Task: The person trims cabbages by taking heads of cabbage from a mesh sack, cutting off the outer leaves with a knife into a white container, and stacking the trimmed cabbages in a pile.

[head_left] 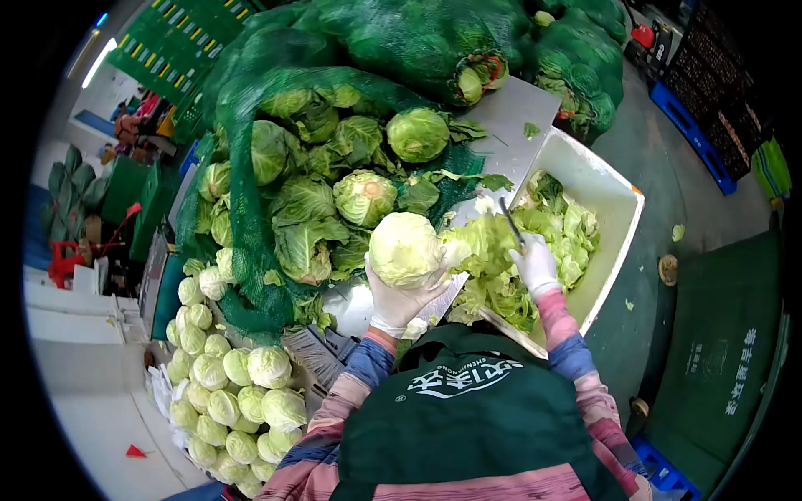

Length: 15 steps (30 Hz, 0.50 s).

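My left hand (399,302), in a white glove, is wrapped round the underside of a pale, trimmed cabbage (404,250). To its right, my gloved right hand (535,263) is closed on a knife (510,220), its dark blade pointing up and left. Loose green leaves (484,244) lie between the cabbage and the knife hand, over the near side of a white foam box (608,200). More cut leaves (576,230) fill the bottom of that box. Just beyond my left hand, untrimmed cabbages (365,198) sit in an opened green net bag (242,167).
Trimmed cabbages (242,401) are piled at the lower left. Full green net bags (393,37) stand at the back of the metal table (516,117). A large green bin (718,351) stands at the right, with dark crates (710,92) beyond. Leaf scraps dot the floor.
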Each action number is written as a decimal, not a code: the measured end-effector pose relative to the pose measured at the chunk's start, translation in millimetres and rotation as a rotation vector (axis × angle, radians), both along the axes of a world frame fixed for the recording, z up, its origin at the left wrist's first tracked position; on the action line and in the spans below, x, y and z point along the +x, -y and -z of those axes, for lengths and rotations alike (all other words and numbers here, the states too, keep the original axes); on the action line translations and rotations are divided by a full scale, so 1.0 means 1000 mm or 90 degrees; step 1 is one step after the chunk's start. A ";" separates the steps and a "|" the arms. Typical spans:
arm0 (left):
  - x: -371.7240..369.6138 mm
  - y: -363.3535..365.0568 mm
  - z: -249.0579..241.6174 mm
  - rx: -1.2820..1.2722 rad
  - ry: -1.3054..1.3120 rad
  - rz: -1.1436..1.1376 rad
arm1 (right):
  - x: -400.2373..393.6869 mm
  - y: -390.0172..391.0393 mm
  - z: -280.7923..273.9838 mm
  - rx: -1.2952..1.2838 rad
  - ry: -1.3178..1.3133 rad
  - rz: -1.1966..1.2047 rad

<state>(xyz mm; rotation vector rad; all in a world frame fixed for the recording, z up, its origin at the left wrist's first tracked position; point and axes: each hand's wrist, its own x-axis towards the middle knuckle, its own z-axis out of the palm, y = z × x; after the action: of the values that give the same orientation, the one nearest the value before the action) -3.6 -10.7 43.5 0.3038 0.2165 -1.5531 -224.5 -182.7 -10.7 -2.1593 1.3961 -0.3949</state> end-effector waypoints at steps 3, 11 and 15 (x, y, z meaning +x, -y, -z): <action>-0.001 0.001 -0.012 -0.057 0.026 -0.020 | 0.022 -0.022 -0.071 0.077 0.233 -0.042; -0.012 0.013 -0.022 -0.089 0.429 -0.114 | 0.087 -0.064 -0.099 -0.054 0.398 -0.324; -0.011 0.016 -0.020 -0.129 0.024 -0.135 | 0.088 -0.069 -0.100 -0.010 0.510 -0.310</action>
<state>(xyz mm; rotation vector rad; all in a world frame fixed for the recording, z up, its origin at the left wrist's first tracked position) -14.2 -26.4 63.4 0.1460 0.0586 -1.3463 -137.0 -113.9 88.9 -1.9159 0.4175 -0.9336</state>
